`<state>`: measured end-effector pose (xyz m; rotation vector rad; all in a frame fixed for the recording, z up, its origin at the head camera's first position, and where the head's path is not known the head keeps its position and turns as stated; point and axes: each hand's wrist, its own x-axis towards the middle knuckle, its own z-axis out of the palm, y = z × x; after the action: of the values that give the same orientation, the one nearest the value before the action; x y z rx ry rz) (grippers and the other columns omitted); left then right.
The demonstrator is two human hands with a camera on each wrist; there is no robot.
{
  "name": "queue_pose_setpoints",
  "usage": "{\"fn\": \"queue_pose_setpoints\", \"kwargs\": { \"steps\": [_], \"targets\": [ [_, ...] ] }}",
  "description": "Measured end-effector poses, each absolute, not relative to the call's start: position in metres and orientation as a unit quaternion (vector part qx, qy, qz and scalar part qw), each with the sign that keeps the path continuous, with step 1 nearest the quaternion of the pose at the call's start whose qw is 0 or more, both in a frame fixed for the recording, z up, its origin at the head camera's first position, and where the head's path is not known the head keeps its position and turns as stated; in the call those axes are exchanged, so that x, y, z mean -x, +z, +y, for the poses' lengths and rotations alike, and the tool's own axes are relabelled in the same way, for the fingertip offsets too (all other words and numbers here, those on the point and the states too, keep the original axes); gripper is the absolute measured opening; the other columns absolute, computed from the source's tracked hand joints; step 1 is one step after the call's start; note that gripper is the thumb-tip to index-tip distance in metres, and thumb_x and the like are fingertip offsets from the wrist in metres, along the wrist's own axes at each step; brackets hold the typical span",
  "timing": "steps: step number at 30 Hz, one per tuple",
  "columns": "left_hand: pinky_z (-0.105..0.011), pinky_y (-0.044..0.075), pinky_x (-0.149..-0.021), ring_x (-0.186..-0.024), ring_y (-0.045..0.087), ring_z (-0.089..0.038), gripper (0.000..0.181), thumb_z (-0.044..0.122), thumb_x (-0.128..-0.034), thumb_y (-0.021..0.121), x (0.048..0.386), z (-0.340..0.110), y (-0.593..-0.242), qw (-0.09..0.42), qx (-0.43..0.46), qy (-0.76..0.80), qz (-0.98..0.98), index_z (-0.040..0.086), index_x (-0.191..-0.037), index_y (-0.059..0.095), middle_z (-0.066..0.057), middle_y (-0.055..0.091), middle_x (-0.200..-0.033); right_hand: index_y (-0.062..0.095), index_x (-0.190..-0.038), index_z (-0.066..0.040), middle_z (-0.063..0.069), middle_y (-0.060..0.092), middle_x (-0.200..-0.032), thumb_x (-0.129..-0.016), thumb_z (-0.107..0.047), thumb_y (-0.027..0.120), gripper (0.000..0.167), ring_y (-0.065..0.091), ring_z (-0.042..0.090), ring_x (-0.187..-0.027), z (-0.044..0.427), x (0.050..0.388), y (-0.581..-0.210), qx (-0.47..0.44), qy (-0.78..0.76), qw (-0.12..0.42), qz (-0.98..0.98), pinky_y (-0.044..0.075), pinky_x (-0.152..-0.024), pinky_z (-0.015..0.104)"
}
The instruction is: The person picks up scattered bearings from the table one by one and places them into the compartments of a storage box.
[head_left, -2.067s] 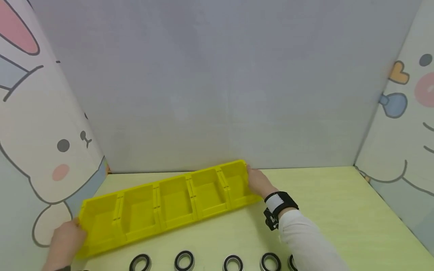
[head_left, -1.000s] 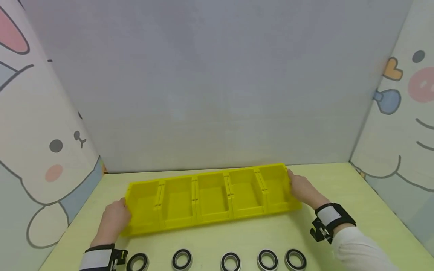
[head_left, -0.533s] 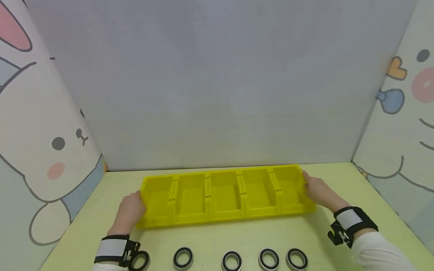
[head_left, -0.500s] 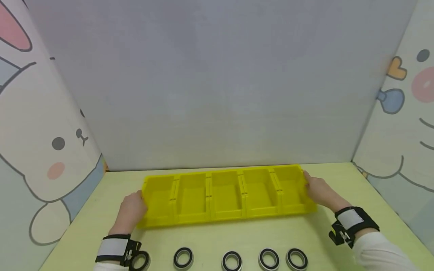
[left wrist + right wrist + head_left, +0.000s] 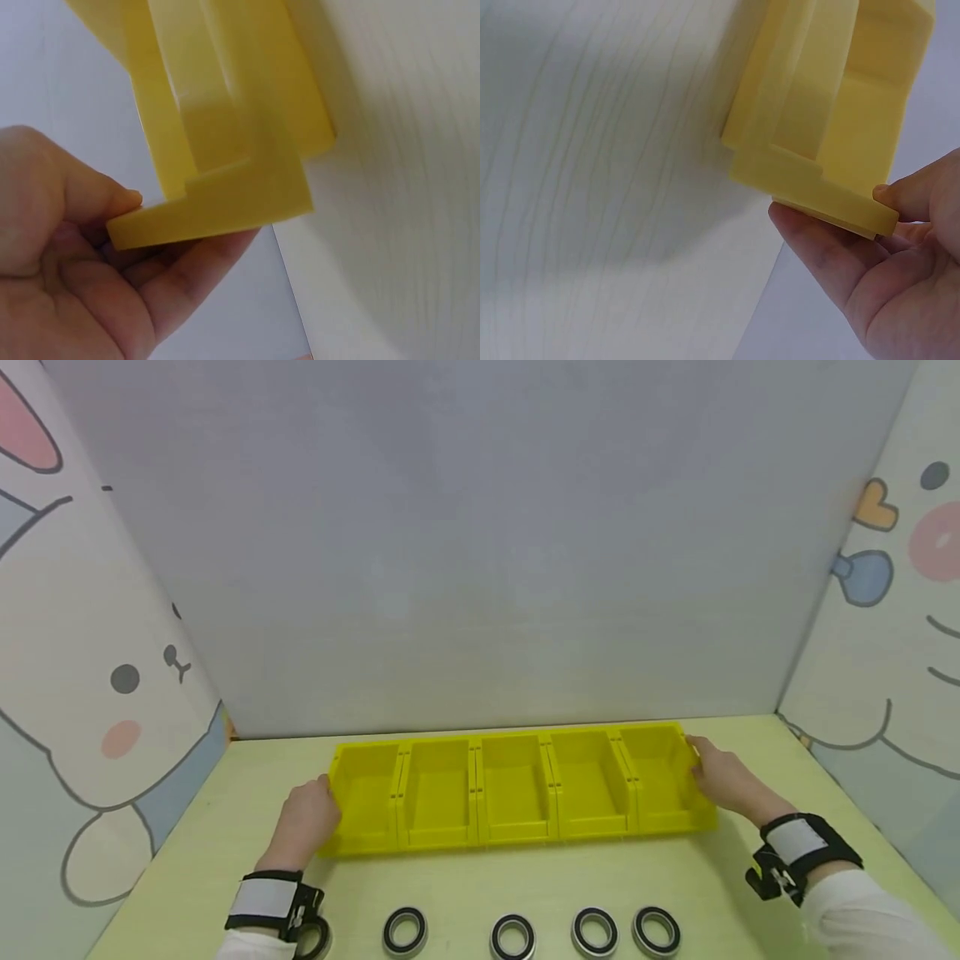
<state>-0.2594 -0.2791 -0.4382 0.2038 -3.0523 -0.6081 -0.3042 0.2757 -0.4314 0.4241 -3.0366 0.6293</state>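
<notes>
A long yellow bin row (image 5: 513, 843) with several joined compartments spans the middle of the table in the head view; nothing lies in its compartments. My left hand (image 5: 303, 818) grips its left end, and in the left wrist view the thumb lies on the inner side of the end wall (image 5: 217, 210) with fingers beneath. At the opposite end my right hand (image 5: 731, 781) pinches the other end wall (image 5: 817, 195) between thumb and fingers. Whether the bin row touches the table, I cannot tell.
Several black-and-silver ball bearings (image 5: 405, 932) lie in a row on the pale table (image 5: 465, 885), nearer than the bin row. My left wrist strap partly covers the leftmost bearing (image 5: 313, 938). A grey wall (image 5: 480, 568) stands behind, with cartoon-printed panels (image 5: 112, 710) on both sides.
Both hands have carried the yellow bin row to the right and turned it from slanted to nearly parallel with the back wall. The bearings have stayed in place.
</notes>
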Motion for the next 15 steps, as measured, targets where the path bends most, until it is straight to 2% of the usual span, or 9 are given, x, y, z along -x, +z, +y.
{"fn": "queue_pose_setpoints", "kwargs": {
  "steps": [3, 5, 7, 10, 12, 14, 15],
  "targets": [
    [-0.028, 0.041, -0.053, -0.061, 0.049, -0.022, 0.023, -0.001, -0.0908, 0.042, 0.259, -0.278, -0.437, 0.017, -0.058, -0.191, -0.98, -0.014, -0.108, 0.05, -0.015, 0.052, -0.075, 0.03, -0.133, 0.019, 0.028, 0.059, -0.092, -0.09, 0.001, 0.049, 0.049, 0.057, 0.028, -0.073, 0.276, 0.31, -0.426, -0.122, 0.183, -0.028, -0.975, 0.049, -0.067, 0.04],
    [-0.028, 0.04, -0.053, -0.06, 0.049, -0.022, 0.024, 0.0, -0.0904, 0.043, 0.257, -0.277, -0.436, 0.022, -0.053, -0.179, -0.982, -0.015, -0.108, 0.05, -0.014, 0.051, -0.073, 0.034, -0.13, 0.019, 0.03, 0.058, -0.101, -0.089, 0.001, 0.049, 0.046, 0.058, 0.031, -0.081, 0.275, 0.315, -0.421, -0.116, 0.176, -0.064, -0.975, 0.051, -0.07, 0.041],
    [-0.029, 0.04, -0.052, -0.059, 0.048, -0.021, 0.027, 0.0, -0.0901, 0.045, 0.255, -0.277, -0.436, 0.024, -0.052, -0.169, -0.984, -0.016, -0.111, 0.049, -0.014, 0.051, -0.072, 0.038, -0.126, 0.019, 0.029, 0.057, -0.101, -0.088, 0.002, 0.049, 0.043, 0.059, 0.031, -0.083, 0.274, 0.319, -0.414, -0.117, 0.171, -0.1, -0.973, 0.052, -0.068, 0.04],
    [-0.028, 0.039, -0.052, -0.058, 0.048, -0.02, 0.033, 0.003, -0.0905, 0.048, 0.251, -0.276, -0.434, 0.021, -0.052, -0.149, -0.987, -0.017, -0.117, 0.047, -0.013, 0.051, -0.071, 0.043, -0.118, 0.016, 0.02, 0.055, -0.092, -0.085, 0.003, 0.049, 0.036, 0.058, 0.026, -0.078, 0.273, 0.325, -0.407, -0.113, 0.179, -0.149, -0.966, 0.054, -0.061, 0.034],
    [-0.028, 0.038, -0.051, -0.057, 0.047, -0.02, 0.029, 0.003, -0.0903, 0.048, 0.25, -0.275, -0.431, 0.018, -0.05, -0.146, -0.988, -0.016, -0.112, 0.05, -0.012, 0.05, -0.07, 0.041, -0.124, 0.017, 0.024, 0.056, -0.098, -0.084, 0.003, 0.049, 0.043, 0.06, 0.024, -0.078, 0.274, 0.327, -0.402, -0.105, 0.187, -0.173, -0.961, 0.055, -0.06, 0.034],
    [-0.028, 0.038, -0.049, -0.055, 0.047, -0.02, 0.024, 0.004, -0.09, 0.047, 0.25, -0.274, -0.426, 0.013, -0.051, -0.138, -0.989, -0.014, -0.105, 0.053, -0.012, 0.05, -0.067, 0.035, -0.131, 0.018, 0.031, 0.054, -0.109, -0.084, 0.004, 0.049, 0.051, 0.061, 0.024, -0.081, 0.275, 0.329, -0.399, -0.096, 0.2, -0.189, -0.957, 0.056, -0.061, 0.034],
    [-0.028, 0.038, -0.048, -0.054, 0.047, -0.02, 0.025, 0.004, -0.0901, 0.047, 0.249, -0.272, -0.423, 0.014, -0.052, -0.13, -0.99, -0.014, -0.106, 0.054, -0.012, 0.05, -0.067, 0.03, -0.135, 0.019, 0.033, 0.051, -0.116, -0.085, 0.004, 0.049, 0.056, 0.061, 0.024, -0.083, 0.275, 0.33, -0.398, -0.092, 0.204, -0.198, -0.954, 0.056, -0.062, 0.034]
  ]
}}
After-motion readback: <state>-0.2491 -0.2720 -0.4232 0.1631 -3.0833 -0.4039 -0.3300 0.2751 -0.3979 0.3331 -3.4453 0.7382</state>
